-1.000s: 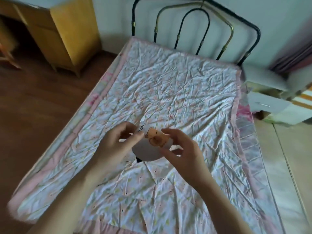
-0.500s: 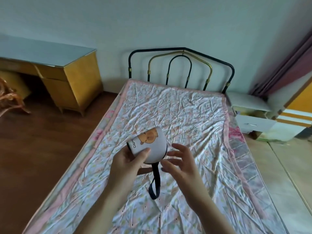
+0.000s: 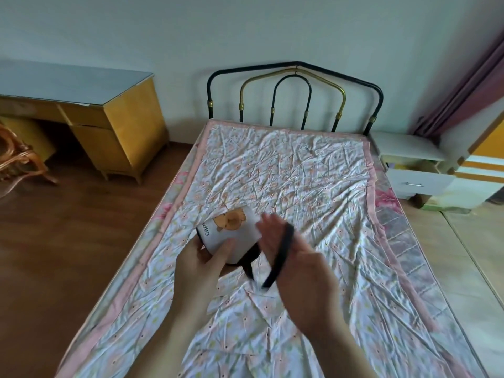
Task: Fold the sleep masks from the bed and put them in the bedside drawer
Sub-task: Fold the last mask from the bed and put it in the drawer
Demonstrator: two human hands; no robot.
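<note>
A white sleep mask [image 3: 234,230] with an orange animal print and dark lettering is folded in half and held above the bed. My left hand [image 3: 203,261] grips it from below, thumb on its front. Its black elastic strap [image 3: 281,255] loops over the fingers of my right hand [image 3: 300,266], which is blurred and spread just right of the mask. The bedside cabinet [image 3: 409,148] stands at the bed's far right corner, its white drawer [image 3: 420,184] pulled out.
The bed [image 3: 300,173] has a wrinkled floral sheet and a black and gold metal headboard [image 3: 294,96]. A yellow desk [image 3: 109,115] and a wicker chair [image 3: 16,159] stand on the wood floor at left. A curtain [image 3: 469,77] hangs at right.
The camera tilted up, showing the wall and cabinet. My right hand went from beside the mask to under its hanging strap, which now lies over the fingers. The left hand kept its hold.
</note>
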